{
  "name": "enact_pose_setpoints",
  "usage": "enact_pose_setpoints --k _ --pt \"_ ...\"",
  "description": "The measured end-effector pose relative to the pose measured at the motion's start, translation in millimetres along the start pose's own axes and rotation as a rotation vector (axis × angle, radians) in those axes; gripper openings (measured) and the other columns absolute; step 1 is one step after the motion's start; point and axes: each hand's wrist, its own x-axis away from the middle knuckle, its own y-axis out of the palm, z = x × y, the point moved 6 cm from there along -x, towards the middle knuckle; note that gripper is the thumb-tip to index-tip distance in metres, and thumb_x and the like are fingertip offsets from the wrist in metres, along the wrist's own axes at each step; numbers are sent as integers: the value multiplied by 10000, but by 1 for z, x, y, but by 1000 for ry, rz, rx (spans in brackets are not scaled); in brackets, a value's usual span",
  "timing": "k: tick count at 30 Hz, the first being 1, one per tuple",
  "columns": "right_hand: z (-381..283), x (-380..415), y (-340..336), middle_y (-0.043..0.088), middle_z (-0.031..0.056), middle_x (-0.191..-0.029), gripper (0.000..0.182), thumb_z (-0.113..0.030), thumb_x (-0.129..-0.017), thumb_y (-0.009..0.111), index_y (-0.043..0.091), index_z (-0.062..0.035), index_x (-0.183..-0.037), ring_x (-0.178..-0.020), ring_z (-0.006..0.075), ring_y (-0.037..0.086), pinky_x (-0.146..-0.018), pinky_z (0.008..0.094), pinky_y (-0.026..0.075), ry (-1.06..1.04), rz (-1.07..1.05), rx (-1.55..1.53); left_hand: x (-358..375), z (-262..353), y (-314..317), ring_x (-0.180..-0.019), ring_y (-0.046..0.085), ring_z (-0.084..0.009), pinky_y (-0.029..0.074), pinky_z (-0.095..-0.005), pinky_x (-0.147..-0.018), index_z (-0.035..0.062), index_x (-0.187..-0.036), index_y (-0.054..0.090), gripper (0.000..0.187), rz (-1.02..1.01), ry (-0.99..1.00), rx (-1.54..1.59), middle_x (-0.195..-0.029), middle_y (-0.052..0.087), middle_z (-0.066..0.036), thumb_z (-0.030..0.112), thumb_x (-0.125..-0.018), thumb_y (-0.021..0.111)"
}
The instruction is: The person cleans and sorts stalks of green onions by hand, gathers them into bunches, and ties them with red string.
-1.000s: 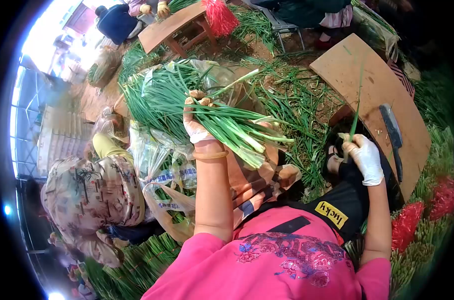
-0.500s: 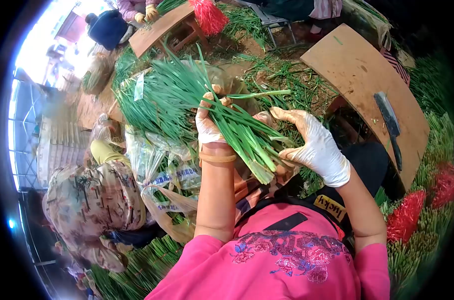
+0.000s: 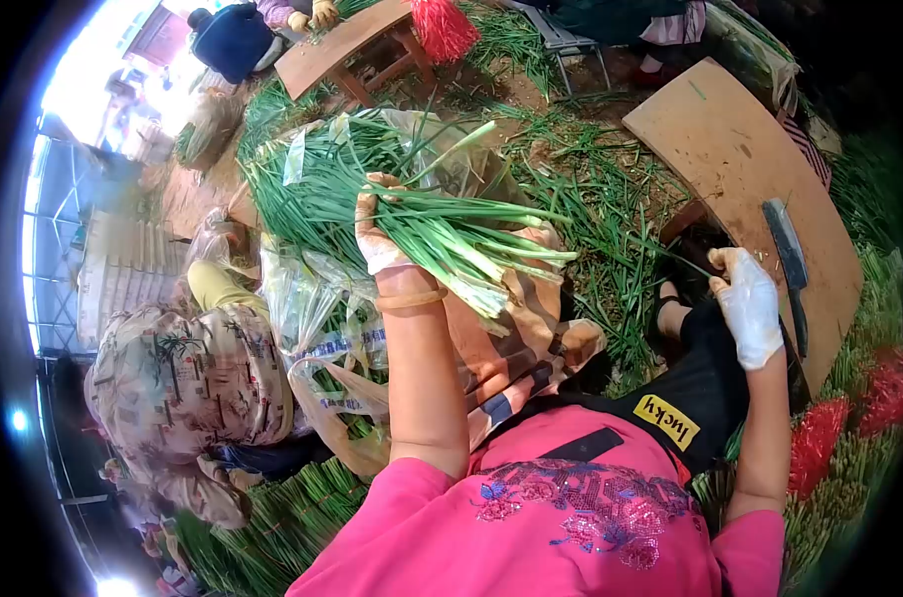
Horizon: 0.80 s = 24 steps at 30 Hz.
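My left hand (image 3: 380, 231), in a whitish glove, is closed around a bunch of garlic chives (image 3: 461, 244). Their pale cut ends point right over my lap, and the green leaves trail left. Beyond the wrist, a larger heap of chives (image 3: 307, 184) lies on clear plastic. Out to the right, my gloved right hand (image 3: 750, 303) has thumb and fingers pinched together on a thin chive leaf (image 3: 685, 263), which sticks out to the left. This hand is beside the near edge of a wooden board (image 3: 735, 149), where a cleaver (image 3: 788, 254) lies.
Scattered chive leaves (image 3: 611, 239) cover the ground ahead. A person in a patterned top (image 3: 188, 398) sits at my left, by a plastic bag (image 3: 337, 348). Red plastic strands (image 3: 817, 448) lie at the right. Farther off, a co-worker's gloved hands (image 3: 312, 17) are at a wooden bench (image 3: 342, 45).
My right hand has moved away from the bunch, out to the right, with a thin leaf pinched in it. The bunch in my left hand has turned, its cut ends now pointing more to the right.
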Motion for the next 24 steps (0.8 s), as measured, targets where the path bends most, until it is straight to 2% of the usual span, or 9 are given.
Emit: enact_pose_setpoints --k 3,5,6,11,13,15,16,19,24 --pt "-92 -12 -23 604 119 -919 336 24 -671 633 637 -53 -998 -874 272 588 -785 340 468 -257 102 -142 5 -19 10 -669 566 -106 517 -304 -631 125 -909 618 127 75 41 -102 -795 617 23 136 -783 622" --pt "-132 -21 -23 574 97 -814 341 -35 -684 653 644 -88 -1021 -781 278 567 -695 367 457 -369 53 -206 5 -36 6 -657 563 -109 516 -294 -619 122 -892 620 109 90 43 -208 -751 606 24 140 -784 624" --pt "-149 -25 -21 541 89 -754 343 -63 -701 648 632 -90 -1043 -730 275 553 -654 380 442 -412 1 -213 3 -41 -1 -708 573 -141 491 -309 -672 97 -953 594 154 69 -17 -115 -875 622 -12 121 -802 614" --pt "-178 -34 20 538 89 -697 139 -195 -771 563 631 -87 -824 -690 279 567 -604 382 445 -618 -187 -223 6 -67 2 -679 554 -137 493 -292 -621 76 -950 598 157 157 49 -384 -856 613 -2 142 -808 607" --pt "-164 -32 12 566 91 -706 91 -105 -749 597 641 -36 -789 -683 239 594 -620 359 472 -555 -161 -497 1 -59 5 -663 552 -120 510 -287 -636 92 -927 600 145 89 -38 -169 -845 621 7 103 -782 600" --pt "-138 -28 8 586 73 -723 107 -67 -785 597 651 6 -842 -677 158 612 -629 307 491 -85 -331 -937 -1 -38 1 -686 545 -102 514 -292 -653 113 -946 595 164 91 48 -179 -863 618 25 116 -781 596" --pt "-121 -28 20 603 57 -750 162 -101 -854 569 648 39 -876 -680 101 607 -577 262 495 11 -367 -861 0 -32 3 -681 547 -103 514 -287 -647 108 -949 598 168 92 97 -204 -860 619 22 113 -781 599" --pt "-121 -8 47 626 74 -735 214 -179 -883 564 649 17 -901 -573 104 592 -463 239 459 383 -653 -1157 3 -45 13 -669 557 -124 513 -281 -643 80 -941 599 165 103 101 -174 -836 620 -1 91 -776 603" --pt "-131 11 87 576 45 -586 225 -202 -882 561 599 -16 -761 -437 94 516 -404 230 401 453 -636 -1174 12 -63 27 -649 562 -155 523 -279 -619 24 -954 591 192 148 204 -314 -828 626 -57 48 -763 601"
